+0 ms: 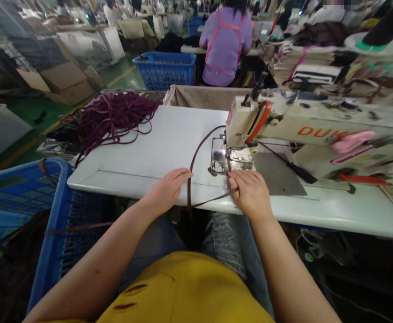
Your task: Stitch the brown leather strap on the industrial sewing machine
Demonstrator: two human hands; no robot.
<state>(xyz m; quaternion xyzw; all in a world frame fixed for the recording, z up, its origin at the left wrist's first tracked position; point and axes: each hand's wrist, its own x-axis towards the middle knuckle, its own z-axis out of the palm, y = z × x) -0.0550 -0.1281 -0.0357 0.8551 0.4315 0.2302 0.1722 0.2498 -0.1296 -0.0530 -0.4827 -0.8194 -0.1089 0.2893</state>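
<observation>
A narrow dark brown strap (189, 190) curves from behind the sewing machine's head (246, 119) down over the white table's front edge. My left hand (169, 188) has its fingertips together on this strap, left of the metal needle plate (218, 155). Just in front of the presser foot, my right hand (250, 190) pins another stretch of strap between thumb and fingers. That stretch runs under the foot, and a loop from my right hand crosses back to the left at the table edge. The needle tip is too small to make out.
A pile of maroon straps (115, 119) lies at the table's left end. A blue basket (56, 215) with dark material stands at my left. Scissors with a dark handle (300, 171) lie by the machine bed. A person in purple (223, 49) sits ahead beside another blue basket (165, 69).
</observation>
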